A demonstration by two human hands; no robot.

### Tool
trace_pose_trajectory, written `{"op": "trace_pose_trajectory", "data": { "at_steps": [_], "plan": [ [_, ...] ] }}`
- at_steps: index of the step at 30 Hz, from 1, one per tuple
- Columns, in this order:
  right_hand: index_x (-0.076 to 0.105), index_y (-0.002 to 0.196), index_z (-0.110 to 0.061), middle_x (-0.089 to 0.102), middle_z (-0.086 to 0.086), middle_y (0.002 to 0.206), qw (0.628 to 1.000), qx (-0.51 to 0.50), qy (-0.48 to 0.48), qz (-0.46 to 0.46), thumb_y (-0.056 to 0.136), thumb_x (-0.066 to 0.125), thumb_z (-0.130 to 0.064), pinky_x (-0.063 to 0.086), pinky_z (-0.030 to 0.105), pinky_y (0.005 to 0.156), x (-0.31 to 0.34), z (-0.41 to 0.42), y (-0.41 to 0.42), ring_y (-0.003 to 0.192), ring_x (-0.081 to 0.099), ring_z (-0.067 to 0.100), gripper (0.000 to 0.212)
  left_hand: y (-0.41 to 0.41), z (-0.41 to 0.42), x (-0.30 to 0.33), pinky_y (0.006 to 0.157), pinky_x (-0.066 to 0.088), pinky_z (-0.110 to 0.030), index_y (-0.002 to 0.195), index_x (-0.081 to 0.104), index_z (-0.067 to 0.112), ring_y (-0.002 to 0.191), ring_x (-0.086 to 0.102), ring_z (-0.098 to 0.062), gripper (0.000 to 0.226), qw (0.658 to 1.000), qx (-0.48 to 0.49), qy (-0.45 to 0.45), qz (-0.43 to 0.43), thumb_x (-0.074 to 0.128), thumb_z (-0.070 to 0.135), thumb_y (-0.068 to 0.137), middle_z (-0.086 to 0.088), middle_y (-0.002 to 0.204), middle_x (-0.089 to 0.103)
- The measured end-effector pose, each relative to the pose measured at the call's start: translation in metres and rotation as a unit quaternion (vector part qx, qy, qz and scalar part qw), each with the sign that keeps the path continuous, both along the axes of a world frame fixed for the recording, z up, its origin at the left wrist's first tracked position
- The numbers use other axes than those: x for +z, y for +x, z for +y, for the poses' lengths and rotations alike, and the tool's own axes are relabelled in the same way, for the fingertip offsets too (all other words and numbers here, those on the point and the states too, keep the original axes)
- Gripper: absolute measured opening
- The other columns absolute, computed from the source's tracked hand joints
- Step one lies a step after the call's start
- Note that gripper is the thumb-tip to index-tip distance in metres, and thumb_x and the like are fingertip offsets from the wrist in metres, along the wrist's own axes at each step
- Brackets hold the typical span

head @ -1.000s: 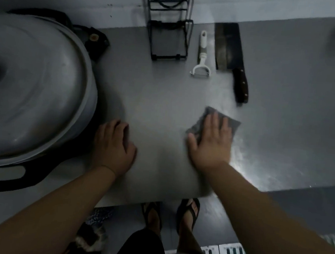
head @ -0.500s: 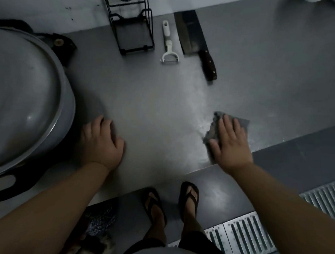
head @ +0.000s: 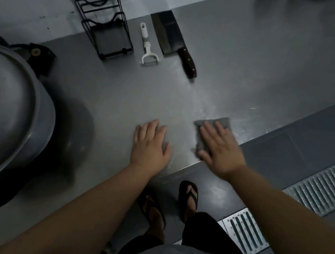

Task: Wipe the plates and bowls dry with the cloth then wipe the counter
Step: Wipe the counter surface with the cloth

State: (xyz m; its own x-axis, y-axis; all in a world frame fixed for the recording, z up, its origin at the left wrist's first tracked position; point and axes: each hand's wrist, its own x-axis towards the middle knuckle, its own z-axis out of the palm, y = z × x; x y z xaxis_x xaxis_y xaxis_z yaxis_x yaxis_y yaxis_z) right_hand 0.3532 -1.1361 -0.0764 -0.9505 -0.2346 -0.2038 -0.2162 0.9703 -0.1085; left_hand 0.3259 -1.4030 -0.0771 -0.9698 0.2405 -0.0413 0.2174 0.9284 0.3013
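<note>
Cloth (head: 216, 128) under flat right hand (head: 220, 150)

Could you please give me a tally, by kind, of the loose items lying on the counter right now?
Cloth, under the right hand: 1
Cleaver: 1
Peeler: 1
Wire rack: 1
Large lidded pot: 1
Total: 5

I stand in a kitchen: a steel bench (head: 245, 76) carries a cleaver (head: 172, 42), a peeler (head: 148, 46), a wire rack (head: 108, 27) and a big lidded pot (head: 11, 112); floor drain grates (head: 321, 189) lie below.
</note>
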Motion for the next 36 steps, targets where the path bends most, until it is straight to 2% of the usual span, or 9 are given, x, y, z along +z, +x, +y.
{"op": "trace_pose_trajectory", "data": {
  "at_steps": [5,8,12,16,21,24,30,34,36],
  "plan": [
    [0.017,0.164,-0.013,0.012,0.006,0.172,0.982,-0.189,-0.017,-0.011,0.098,0.019,-0.068,0.012,0.056,0.126,0.005,0.025,-0.020,0.157,0.004,0.037,0.086,0.000,0.005,-0.001,0.124,0.017,-0.052,0.139,0.054,0.023,0.138,0.040,-0.032,0.056,1.000,0.007,-0.028,0.000,0.055,0.045,0.088,-0.006,0.152,0.044],
    [0.024,0.163,-0.013,0.018,0.006,0.171,0.998,0.029,-0.058,-0.021,0.095,0.030,-0.074,0.017,0.058,0.125,0.006,-0.018,-0.020,0.157,0.007,0.037,0.091,-0.003,0.007,-0.002,0.122,0.022,-0.053,0.137,0.057,0.020,0.134,0.045,-0.035,0.058,1.000,0.013,-0.028,0.006,0.060,0.043,0.083,-0.010,0.149,0.047],
    [0.017,0.165,-0.024,0.011,-0.005,0.172,0.953,0.287,-0.076,-0.065,0.095,0.034,-0.074,0.002,0.046,0.128,0.004,-0.019,-0.060,0.159,0.002,0.025,0.087,-0.005,0.010,-0.003,0.116,0.029,-0.054,0.133,0.058,0.018,0.128,0.048,-0.036,0.056,0.999,0.008,-0.048,0.013,0.061,0.042,0.083,-0.011,0.144,0.050],
    [0.019,0.164,-0.025,0.019,0.000,0.171,0.988,0.145,-0.038,-0.025,0.097,0.021,-0.074,0.020,0.054,0.126,0.004,0.066,-0.133,0.157,0.015,0.030,0.084,-0.033,0.039,0.007,0.105,0.035,-0.047,0.129,0.057,0.023,0.120,0.047,-0.032,0.049,0.992,0.109,-0.070,0.000,0.058,0.048,0.087,-0.007,0.135,0.048],
    [0.000,0.165,-0.021,-0.009,-0.002,0.172,0.997,-0.053,-0.004,-0.058,0.090,-0.001,-0.076,-0.004,0.044,0.128,0.018,0.126,-0.181,0.158,-0.010,0.027,0.093,-0.090,0.075,0.007,0.109,0.029,-0.047,0.135,0.049,0.026,0.129,0.040,-0.029,0.051,0.986,0.141,-0.085,-0.008,0.052,0.049,0.089,-0.007,0.143,0.041],
    [-0.010,0.164,-0.024,-0.015,-0.003,0.171,0.996,0.012,-0.034,-0.083,0.093,0.011,-0.080,-0.004,0.046,0.128,0.021,0.089,-0.170,0.157,-0.017,0.028,0.092,-0.093,0.076,0.002,0.110,0.028,-0.049,0.135,0.048,0.025,0.128,0.040,-0.031,0.052,0.985,0.149,-0.090,-0.004,0.052,0.048,0.089,-0.008,0.142,0.041],
    [0.001,0.165,-0.028,-0.007,-0.008,0.172,0.947,0.307,-0.055,-0.081,0.098,0.022,-0.078,-0.005,0.043,0.128,0.006,0.055,-0.168,0.157,-0.016,0.019,0.086,-0.095,0.074,-0.002,0.112,0.030,-0.050,0.136,0.051,0.025,0.125,0.042,-0.033,0.056,0.984,0.155,-0.084,0.003,0.056,0.047,0.084,-0.008,0.143,0.044],
    [0.007,0.165,-0.028,0.002,-0.007,0.172,0.979,0.191,-0.035,-0.056,0.099,0.022,-0.074,0.016,0.052,0.127,0.006,0.082,-0.200,0.159,-0.003,0.020,0.083,-0.095,0.073,-0.003,0.114,0.028,-0.049,0.134,0.052,0.023,0.124,0.041,-0.032,0.055,0.986,0.154,-0.065,0.008,0.057,0.045,0.084,-0.008,0.141,0.043],
    [0.003,0.165,-0.025,-0.004,-0.005,0.172,0.989,0.133,-0.027,-0.059,0.099,0.020,-0.074,0.006,0.051,0.129,0.009,0.072,-0.197,0.159,-0.008,0.023,0.085,-0.095,0.072,-0.002,0.114,0.029,-0.049,0.133,0.052,0.023,0.123,0.042,-0.033,0.055,0.986,0.155,-0.060,0.010,0.056,0.045,0.084,-0.008,0.140,0.044]
  ]
}}
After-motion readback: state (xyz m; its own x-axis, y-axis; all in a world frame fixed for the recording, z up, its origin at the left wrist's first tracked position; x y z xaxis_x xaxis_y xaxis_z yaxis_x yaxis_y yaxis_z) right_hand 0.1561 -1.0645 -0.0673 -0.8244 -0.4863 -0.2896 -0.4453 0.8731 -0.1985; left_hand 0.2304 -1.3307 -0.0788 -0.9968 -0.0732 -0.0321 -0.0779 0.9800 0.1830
